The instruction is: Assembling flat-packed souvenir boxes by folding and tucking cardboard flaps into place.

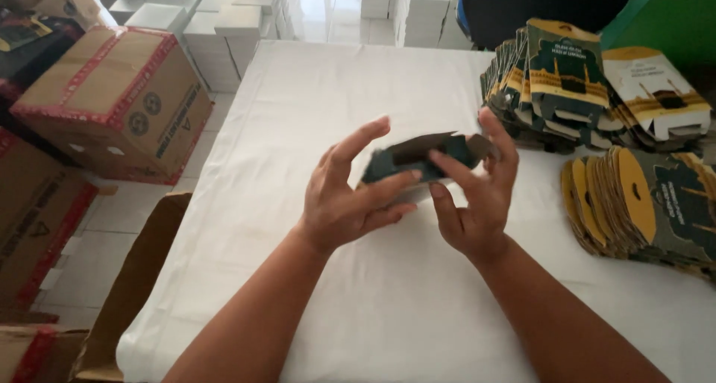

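— Head view: which step is in hand?
— A dark green carton blank (421,159) is held above the white-covered table (313,114), pinched by the left hand (350,196) and right hand (473,193) (motion-blurred). Squaring it open seems called for next.

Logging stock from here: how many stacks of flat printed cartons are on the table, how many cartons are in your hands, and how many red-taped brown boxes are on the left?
Stacks of flat cartons: 2
Carton in hands: 1
Red-taped brown boxes: 3 in view, others cut off
Total: 6
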